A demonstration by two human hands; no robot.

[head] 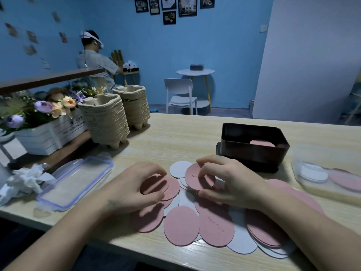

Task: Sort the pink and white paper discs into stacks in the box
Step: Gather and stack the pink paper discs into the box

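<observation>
A loose heap of pink discs (181, 225) and white discs (242, 243) covers the near part of the wooden table. My left hand (134, 188) grips a small stack of pink discs (154, 185) between thumb and curled fingers. To its right, my right hand (230, 182) pinches one pink disc (195, 178) and holds it tilted above the heap. A single white disc (179, 169) lies just beyond. The dark box (254, 145) stands behind my right hand, with a pink disc stack (261, 143) inside.
A clear lid (76, 182) and crumpled tissue (25, 180) lie at the left. Pulp tray stacks (105, 122) and a flower planter (45, 133) stand behind them. A clear container (328, 180) holding white and pink discs sits at the right. A person sits in the background.
</observation>
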